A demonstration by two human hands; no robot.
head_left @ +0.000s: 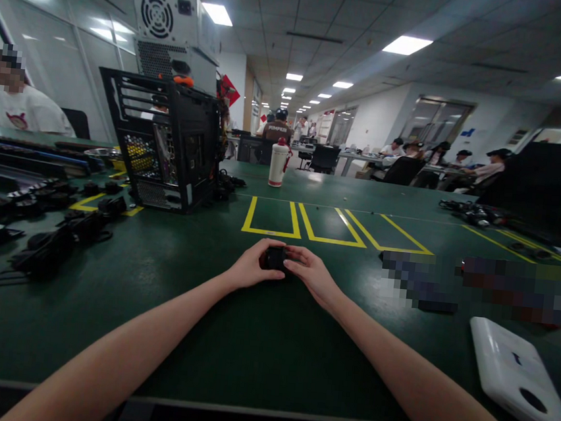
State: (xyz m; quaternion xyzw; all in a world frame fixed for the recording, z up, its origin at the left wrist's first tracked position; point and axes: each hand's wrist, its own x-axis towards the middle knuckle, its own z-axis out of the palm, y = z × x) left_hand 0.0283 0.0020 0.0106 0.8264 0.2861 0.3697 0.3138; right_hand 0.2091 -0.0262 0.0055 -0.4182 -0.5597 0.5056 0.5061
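Observation:
A small black block-like part point(274, 257), its exact kind too dark to make out, is held just over the green table in front of me. My left hand point(254, 262) is closed around its left side, thumb below and fingers above. From the other side my right hand point(308, 273) grips it with thumb and fingertips. Some of the part is hidden behind my fingers. Just beyond my hands, yellow tape outlines point(271, 233) are marked on the tabletop.
An open black computer case point(177, 147) with a power supply point(172, 21) on top stands left. Black parts point(60, 235) are spread nearer on that side. A white bottle point(278, 164) stands ahead, a white device point(517, 375) lies right. Several people sit farther back.

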